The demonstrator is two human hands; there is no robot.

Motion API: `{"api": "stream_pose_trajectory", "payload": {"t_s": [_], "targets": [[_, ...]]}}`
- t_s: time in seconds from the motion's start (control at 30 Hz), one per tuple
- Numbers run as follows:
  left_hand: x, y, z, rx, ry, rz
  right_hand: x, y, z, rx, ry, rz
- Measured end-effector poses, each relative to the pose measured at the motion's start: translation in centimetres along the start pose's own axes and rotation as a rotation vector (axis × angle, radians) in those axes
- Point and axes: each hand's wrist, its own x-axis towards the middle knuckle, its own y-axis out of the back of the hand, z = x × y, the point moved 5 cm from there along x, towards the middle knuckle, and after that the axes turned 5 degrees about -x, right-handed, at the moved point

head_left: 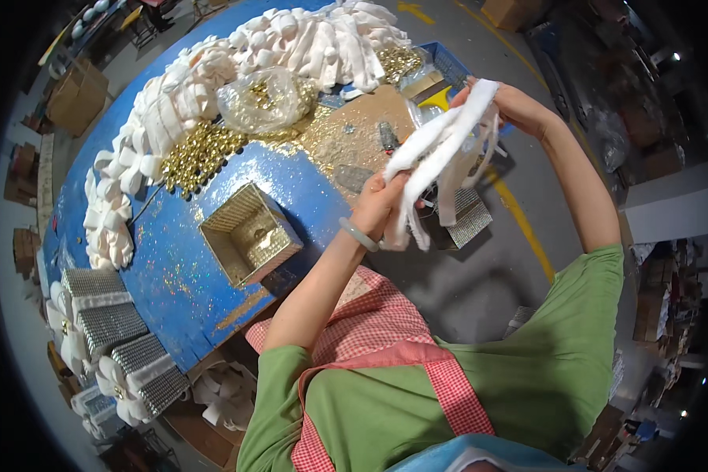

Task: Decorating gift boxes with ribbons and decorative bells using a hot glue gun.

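Several long, soft white fabric strips (447,145) stretch between my two hands, beyond the right side of the table. My left hand (379,206), with a pale bangle at the wrist, is closed round their lower part, and loose ends hang below it. Higher and to the right, my right hand (519,110) grips the upper end, where the strips fold over; its fingers are partly hidden behind them. Under the strips, a box with a silvery studded surface (472,219) shows in part.
On the blue table (165,271) stands an open gold-lined box (279,250). Gold beads (193,161), a clear plastic bag (252,102) and heaped white fabric bows (161,102) lie farther off. Silvery boxes with white bows (110,322) stand at the left edge. A blue basket (448,64) is far right.
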Motion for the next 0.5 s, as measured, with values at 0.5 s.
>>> {"api": "stream_pose_trajectory", "payload": {"t_s": [0.5], "targets": [[-8.7,4.5,-2.6,0.143,0.292,0.087,15.9,0.6,-4.8,-0.036,0.144,0.011]]}}
